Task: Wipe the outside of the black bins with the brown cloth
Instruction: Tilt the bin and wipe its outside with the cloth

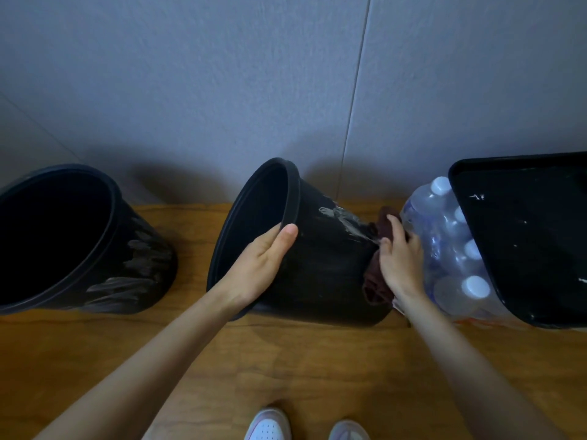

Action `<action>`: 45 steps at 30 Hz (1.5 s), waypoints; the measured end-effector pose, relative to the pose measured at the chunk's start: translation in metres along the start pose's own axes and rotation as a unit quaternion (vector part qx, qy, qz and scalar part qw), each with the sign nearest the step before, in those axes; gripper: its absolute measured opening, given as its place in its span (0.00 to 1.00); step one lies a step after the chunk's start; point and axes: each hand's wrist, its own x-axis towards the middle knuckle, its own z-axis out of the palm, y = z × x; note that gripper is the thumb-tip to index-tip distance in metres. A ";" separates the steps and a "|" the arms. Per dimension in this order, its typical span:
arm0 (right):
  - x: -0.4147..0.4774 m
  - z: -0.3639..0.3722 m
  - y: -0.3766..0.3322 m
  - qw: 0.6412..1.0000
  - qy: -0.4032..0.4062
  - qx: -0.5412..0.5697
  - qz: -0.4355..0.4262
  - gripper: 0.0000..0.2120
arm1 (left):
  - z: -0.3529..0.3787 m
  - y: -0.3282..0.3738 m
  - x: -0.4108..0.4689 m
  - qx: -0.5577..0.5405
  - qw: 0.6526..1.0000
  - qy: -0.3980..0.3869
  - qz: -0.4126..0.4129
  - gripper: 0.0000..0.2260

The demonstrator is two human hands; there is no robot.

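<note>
Three black bins stand along the far side of a wooden floor (286, 360), against a grey wall (222, 74). The middle bin (320, 268) is tipped so its open mouth faces left and toward the viewer, with its base swung to the right. The left hand (263, 262) grips this bin at the rim: the fingers reach inside the mouth and the thumb (287, 235) lies over the outer edge of the lip, so the hand is closed on the rim.

The brown cloth (379, 271) is bunched against the right, lower part of the same bin's outer wall, close to its base. The right hand (401, 258) lies directly over the cloth with its fingers curled down, pressing it onto the bin; folds of the cloth stick out above the fingertips and below the heel of the hand. Pale smears (341, 217) streak the bin's outside just left of and above the cloth.

The left bin (127, 249) stands well apart from both hands, mouth tilted toward the viewer, with similar pale streaks on its near side. The right bin (533, 242), squarer in shape, leans at the right edge. Between it and the right hand is a wrapped pack of plastic water bottles (457, 252) with white caps, just beside the back of the hand. Two pale shoes (305, 427) show at the near edge.
</note>
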 end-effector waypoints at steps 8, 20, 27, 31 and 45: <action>-0.022 -0.001 -0.064 0.989 -0.057 0.109 -0.084 0.21 | -0.004 -0.001 0.005 0.024 1.000 0.009 -0.006 0.14; -0.019 0.007 -0.034 0.988 -0.015 0.038 -0.149 0.22 | -0.007 0.001 0.018 0.059 0.998 0.010 0.021 0.11; 0.007 -0.001 0.009 0.999 -0.014 0.031 0.010 0.21 | -0.002 -0.002 0.016 0.076 0.996 -0.015 0.037 0.13; -0.004 -0.003 -0.026 0.999 -0.011 0.040 -0.032 0.20 | -0.002 -0.002 0.014 0.054 0.998 -0.024 0.037 0.15; -0.011 0.001 -0.013 0.994 -0.010 0.005 -0.106 0.21 | -0.008 -0.010 0.001 0.065 0.996 -0.039 0.049 0.13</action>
